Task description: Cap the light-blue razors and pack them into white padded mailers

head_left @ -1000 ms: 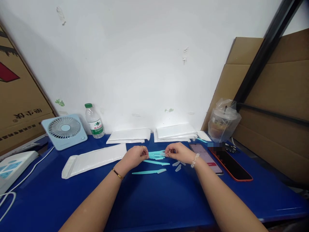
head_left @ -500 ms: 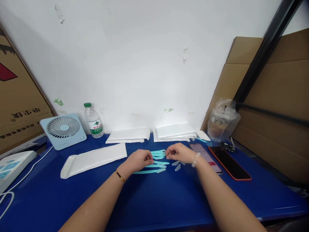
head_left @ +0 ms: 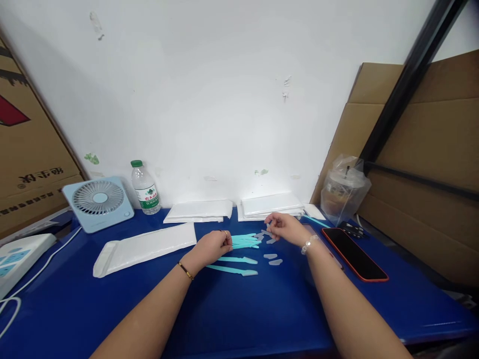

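Note:
My left hand (head_left: 216,246) is closed on the ends of several thin turquoise sticks (head_left: 245,241) that fan out to the right over the blue table. Two more turquoise sticks (head_left: 239,270) lie just in front of that hand, with pale tips pointing right. Fingers pinched, my right hand (head_left: 286,229) is over small translucent caps, with one cap seemingly at its fingertips. Two translucent caps (head_left: 275,262) rest side by side below it, and others lie between the hands.
White padded packets (head_left: 271,204) line the wall, and another packet (head_left: 145,247) lies left. A fan (head_left: 100,202) and bottle (head_left: 146,192) stand at the back left. Right are an orange-edged phone (head_left: 354,255), a partly covered phone and a bagged drink cup (head_left: 339,194).
My right hand has moved away from the turquoise sticks, up and to the right. The held sticks sit closer together, and more translucent caps are visible. My left hand has stayed nearly in place.

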`<state>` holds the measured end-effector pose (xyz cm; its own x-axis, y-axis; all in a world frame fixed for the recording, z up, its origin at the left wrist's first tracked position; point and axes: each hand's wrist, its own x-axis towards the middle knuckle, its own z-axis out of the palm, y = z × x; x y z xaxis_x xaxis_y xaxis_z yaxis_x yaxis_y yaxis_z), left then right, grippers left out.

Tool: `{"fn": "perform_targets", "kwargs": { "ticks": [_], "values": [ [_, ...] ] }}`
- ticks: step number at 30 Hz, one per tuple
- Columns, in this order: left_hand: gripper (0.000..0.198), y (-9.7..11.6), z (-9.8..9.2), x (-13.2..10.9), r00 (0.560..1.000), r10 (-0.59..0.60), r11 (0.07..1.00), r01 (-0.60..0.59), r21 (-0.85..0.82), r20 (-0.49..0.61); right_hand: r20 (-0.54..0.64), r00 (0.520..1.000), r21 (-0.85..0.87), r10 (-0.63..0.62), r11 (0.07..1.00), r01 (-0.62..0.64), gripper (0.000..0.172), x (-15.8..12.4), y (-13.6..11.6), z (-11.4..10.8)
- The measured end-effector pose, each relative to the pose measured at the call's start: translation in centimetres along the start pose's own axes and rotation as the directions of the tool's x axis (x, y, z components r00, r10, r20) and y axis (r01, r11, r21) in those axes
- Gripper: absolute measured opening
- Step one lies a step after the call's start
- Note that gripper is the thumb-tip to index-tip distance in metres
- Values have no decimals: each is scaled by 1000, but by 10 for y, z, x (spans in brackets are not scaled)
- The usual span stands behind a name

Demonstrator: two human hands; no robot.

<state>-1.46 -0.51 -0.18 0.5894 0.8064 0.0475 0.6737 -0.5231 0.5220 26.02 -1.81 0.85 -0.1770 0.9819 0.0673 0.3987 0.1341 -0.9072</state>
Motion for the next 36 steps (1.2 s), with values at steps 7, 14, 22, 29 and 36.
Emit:
{"fn": "perform_targets", "kwargs": {
  "ticks": [7, 14, 22, 29, 36],
  "values": [
    [27, -6, -10, 5, 993, -60, 964, 31, -263, -105, -181, 983, 493, 2, 865, 89, 38, 1, -13, 6],
    [26, -5, -11, 5, 995, -19, 968, -7, -250, -102, -227, 973, 482, 49, 873, 68, 33, 3, -11, 6],
    [27, -6, -7, 7, 997, -11, 971, -8, -239, -77, -221, 975, 376, -22, 920, 107, 36, 5, -12, 20],
    [26, -1, -10, 5, 997, 14, 973, -31, -229, -75, -193, 980, 361, -49, 925, 118, 36, 4, -13, 31],
    [26, -1, -12, 4, 996, -14, 969, -7, -246, -85, -255, 966, 352, -44, 926, 135, 37, 3, -14, 25]
  ]
}}
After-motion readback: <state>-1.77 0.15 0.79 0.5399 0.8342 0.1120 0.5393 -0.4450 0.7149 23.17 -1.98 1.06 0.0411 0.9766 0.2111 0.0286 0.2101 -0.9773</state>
